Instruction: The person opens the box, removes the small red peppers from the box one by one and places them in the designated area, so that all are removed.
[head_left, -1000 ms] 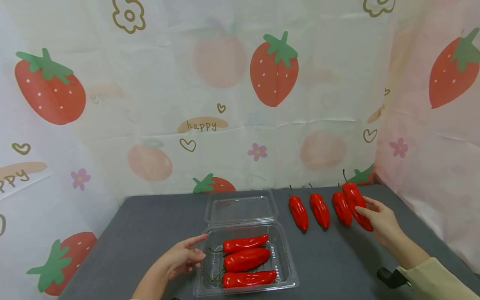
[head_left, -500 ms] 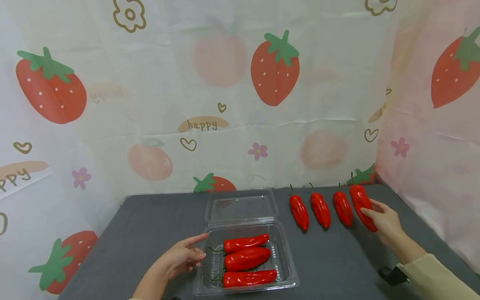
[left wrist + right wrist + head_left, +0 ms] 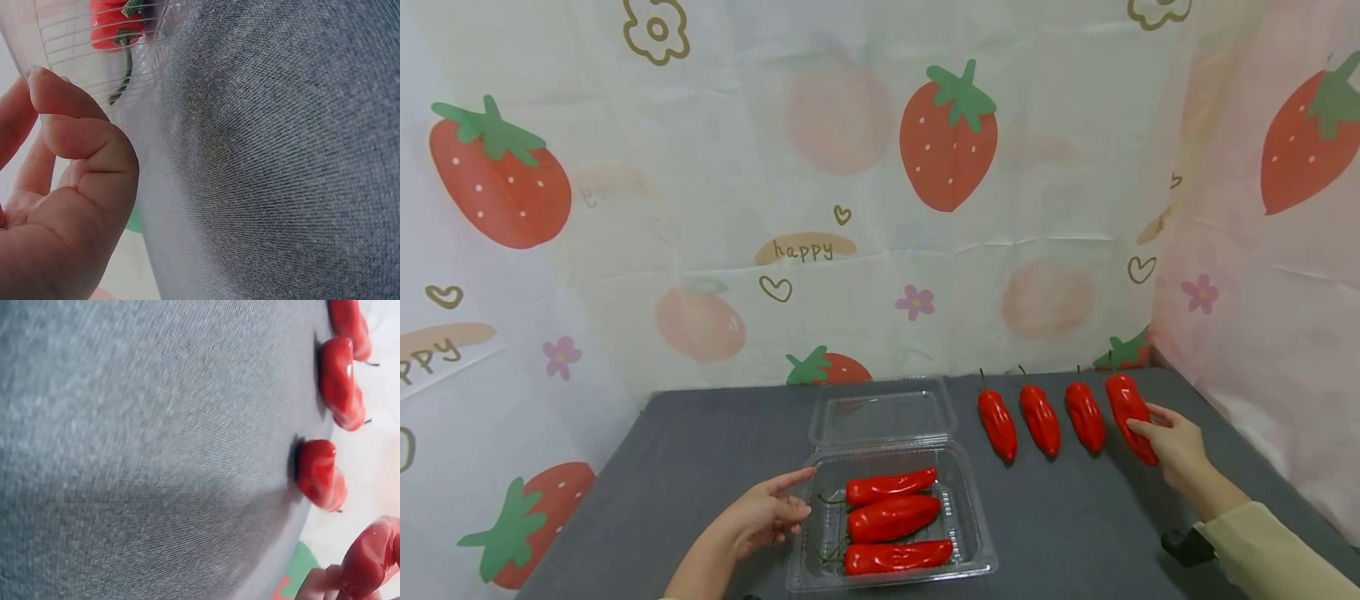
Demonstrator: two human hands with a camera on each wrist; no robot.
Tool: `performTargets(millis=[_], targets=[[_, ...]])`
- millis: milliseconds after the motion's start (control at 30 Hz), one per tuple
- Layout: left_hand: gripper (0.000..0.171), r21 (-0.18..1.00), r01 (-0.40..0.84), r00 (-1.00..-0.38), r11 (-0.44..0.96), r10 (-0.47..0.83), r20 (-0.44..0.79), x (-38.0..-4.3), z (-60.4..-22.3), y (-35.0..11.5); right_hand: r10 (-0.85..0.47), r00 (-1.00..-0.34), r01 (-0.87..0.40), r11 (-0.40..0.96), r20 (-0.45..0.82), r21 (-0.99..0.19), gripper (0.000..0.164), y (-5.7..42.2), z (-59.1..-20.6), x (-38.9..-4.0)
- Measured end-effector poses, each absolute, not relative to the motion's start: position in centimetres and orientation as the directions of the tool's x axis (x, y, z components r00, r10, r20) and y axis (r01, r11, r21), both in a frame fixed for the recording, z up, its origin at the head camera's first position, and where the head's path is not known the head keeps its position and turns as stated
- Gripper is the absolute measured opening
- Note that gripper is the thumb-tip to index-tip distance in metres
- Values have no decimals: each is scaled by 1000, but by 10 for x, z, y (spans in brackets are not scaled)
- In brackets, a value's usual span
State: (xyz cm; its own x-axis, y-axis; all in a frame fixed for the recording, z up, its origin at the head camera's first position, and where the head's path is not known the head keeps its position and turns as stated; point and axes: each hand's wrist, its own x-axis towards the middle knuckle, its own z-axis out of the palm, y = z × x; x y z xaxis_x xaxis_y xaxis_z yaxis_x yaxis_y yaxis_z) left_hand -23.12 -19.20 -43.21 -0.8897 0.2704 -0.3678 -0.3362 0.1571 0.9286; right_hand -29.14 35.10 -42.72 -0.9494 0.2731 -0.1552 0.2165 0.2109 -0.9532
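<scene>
At the far right, my right hand [image 3: 1180, 446] pinches a long red pepper [image 3: 1123, 407] between thumb and fingers, its stem pointing away. The right wrist view shows this pepper [image 3: 364, 565] held above the cloth. Three matching peppers stand in a row to its left, the closest one [image 3: 1086, 418] just beside it. My left hand [image 3: 766, 517] is at the left side of a clear plastic clamshell box [image 3: 973, 517], index finger extended along its rim. Three red peppers lie crosswise in the box, the middle one [image 3: 893, 518] between two others, stems to the left.
The box's lid [image 3: 883, 417] is folded back toward the rear. A dark grey cloth [image 3: 715, 442] covers the table. Printed curtains [image 3: 1060, 150] with strawberries rise behind it and at both sides. A black strap piece [image 3: 1187, 548] hangs by the right sleeve.
My right hand has moved the held pepper to the right and slightly down, away from the nearest pepper in the row. The left hand and the box have stayed in place.
</scene>
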Motion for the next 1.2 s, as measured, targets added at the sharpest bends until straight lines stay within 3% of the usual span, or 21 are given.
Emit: performTargets(millis=[767, 1200], targets=[[67, 932, -333, -884, 141, 298, -361, -232, -429, -194, 357, -904, 300, 129, -238, -945, 75, 368, -442, -317], [66, 929, -338, -887, 150, 278, -368, -231, -431, -193, 413, -871, 358, 168, -264, -919, 76, 374, -450, -328]])
